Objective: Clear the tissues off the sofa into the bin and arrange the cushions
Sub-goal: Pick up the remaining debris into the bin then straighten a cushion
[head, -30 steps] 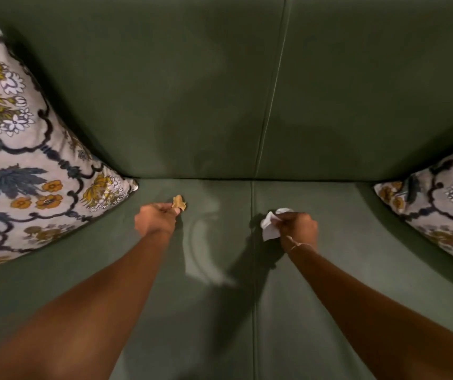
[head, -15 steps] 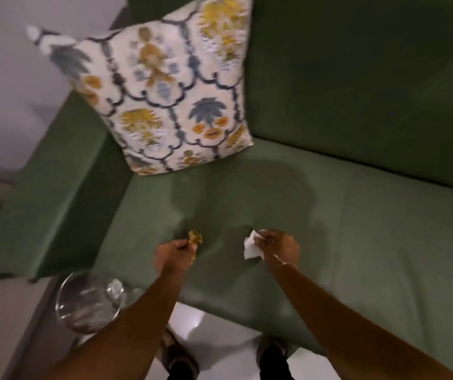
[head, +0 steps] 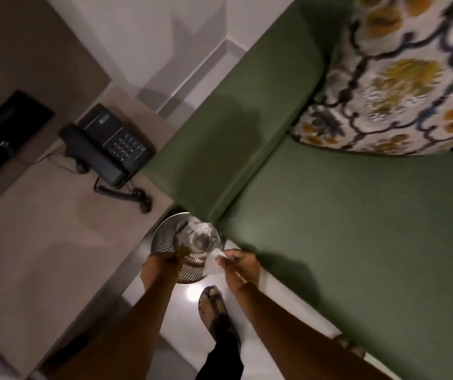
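Observation:
A round metal bin [head: 165, 239] with a clear liner stands on the floor beside the green sofa's armrest [head: 228, 138]. Both my hands hover over its near rim. My left hand [head: 162, 266] pinches a small yellowish-brown scrap [head: 183, 252]. My right hand [head: 240, 266] holds a white tissue [head: 214, 263] at the bin's right edge. A floral cushion [head: 401, 86] leans in the sofa's corner, at the upper right. The green seat [head: 357, 229] beside it shows no tissues.
A beige side table [head: 41, 229] left of the bin carries a black telephone [head: 107, 146] with a coiled cord. My sandalled foot [head: 214, 308] stands on the white floor just below the bin. A dark panel [head: 3, 133] sits at the far left.
I have turned left from the sofa seat towards the bin. Both hands, holding the same scrap and tissue, moved off the seat and over the bin's rim.

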